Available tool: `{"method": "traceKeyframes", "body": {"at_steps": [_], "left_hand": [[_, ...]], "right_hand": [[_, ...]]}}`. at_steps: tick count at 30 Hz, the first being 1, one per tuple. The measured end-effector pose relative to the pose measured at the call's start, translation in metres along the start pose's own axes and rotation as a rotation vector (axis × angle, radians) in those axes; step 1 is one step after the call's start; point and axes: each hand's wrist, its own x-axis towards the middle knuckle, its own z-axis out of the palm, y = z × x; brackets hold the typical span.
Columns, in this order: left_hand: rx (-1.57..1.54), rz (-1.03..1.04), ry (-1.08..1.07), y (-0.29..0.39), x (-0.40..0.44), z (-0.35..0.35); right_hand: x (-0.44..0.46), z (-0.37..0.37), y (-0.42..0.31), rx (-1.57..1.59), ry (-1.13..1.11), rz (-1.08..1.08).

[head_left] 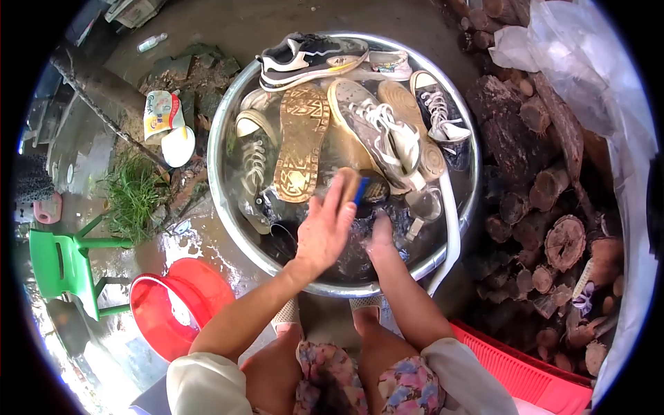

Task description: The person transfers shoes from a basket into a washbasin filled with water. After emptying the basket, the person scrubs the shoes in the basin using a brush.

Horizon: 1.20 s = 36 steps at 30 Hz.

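Note:
Inside a wide metal basin (220, 104) of water, my left hand (324, 234) grips a scrub brush (351, 188) with a wooden back and blue bristles. The brush lies against a dark shoe (375, 191) whose patterned sole faces up. My right hand (380, 234) is partly under water at the near end of that shoe and closed on it; its fingertips are hidden. Just beyond are a tan upturned sole (301, 142) and a grey shoe with white laces (377, 124). A dark canvas shoe (436, 111) leans at the right rim.
A black-and-white sneaker (315, 59) rests at the far rim. Over the right rim runs a white hose (451, 221). Red basins (181, 304) and a green chair (66, 266) stand left, stacked logs (546, 242) right. A red plastic crate (519, 366) is near my right leg.

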Motion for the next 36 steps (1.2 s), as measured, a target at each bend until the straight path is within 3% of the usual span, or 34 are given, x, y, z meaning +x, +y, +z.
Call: {"method": "traceKeyframes", "body": {"at_steps": [2,3,4,7,10,12,14,15,16,18,19,22,23,27,29,31,33,34,36], "left_hand": [[0.149,0.207,-0.025,0.026,-0.012,-0.008],[0.355,0.517,0.106,0.018,-0.008,0.002],[0.462,0.625,0.139,0.016,0.0,0.007],[0.377,0.197,-0.021,0.053,0.035,0.001],[0.256,0.084,-0.124,0.02,0.088,0.011],[-0.006,-0.108,-0.123,0.001,0.102,0.003],[-0.029,0.051,0.034,-0.011,0.069,0.006],[0.018,0.1,0.081,-0.005,0.044,0.002],[0.062,0.138,0.134,0.003,0.02,-0.005],[0.217,0.059,-0.161,0.032,-0.01,-0.012],[0.329,0.136,-0.142,0.033,-0.011,0.0],[0.259,-0.081,-0.205,0.034,0.035,0.002],[0.33,-0.115,-0.289,0.024,0.052,0.001],[0.194,-0.134,-0.22,-0.006,0.057,0.018],[0.037,-0.115,-0.167,0.0,0.03,0.027],[0.225,0.01,-0.237,0.042,-0.005,0.007],[0.385,0.204,-0.188,0.043,-0.008,0.011],[0.419,0.13,-0.218,0.046,0.007,0.008],[0.517,0.095,-0.231,0.023,0.041,0.017]], "right_hand": [[0.007,-0.007,0.009,-0.014,-0.155,-0.101],[0.019,-0.019,0.017,-0.296,-0.164,-0.296],[0.031,-0.031,0.024,-0.571,-0.118,-0.495],[0.028,-0.014,0.022,-0.216,-0.056,-0.138],[-0.005,0.008,-0.002,-0.449,0.317,-0.012],[0.001,-0.006,-0.009,-0.518,0.338,0.033],[0.05,-0.063,0.012,-0.557,0.284,0.023],[0.004,-0.018,-0.007,-0.578,0.391,0.053],[-0.009,-0.001,-0.011,-0.426,0.292,0.068],[-0.018,0.016,-0.014,-0.132,0.087,0.088],[0.02,-0.026,0.008,-0.352,-0.125,-0.113],[0.001,-0.011,0.004,-0.604,0.248,-0.062],[0.071,-0.092,0.03,-0.765,0.24,-0.156],[-0.009,0.0,0.001,-0.558,0.42,-0.05],[0.003,-0.008,-0.006,-0.608,0.215,0.067],[0.052,-0.064,0.006,-1.048,-0.091,0.068],[0.023,-0.035,-0.003,-1.439,0.043,-0.037],[0.006,-0.019,-0.007,-1.627,0.127,-0.071],[0.114,-0.122,0.067,-1.492,0.289,-0.52]]}}
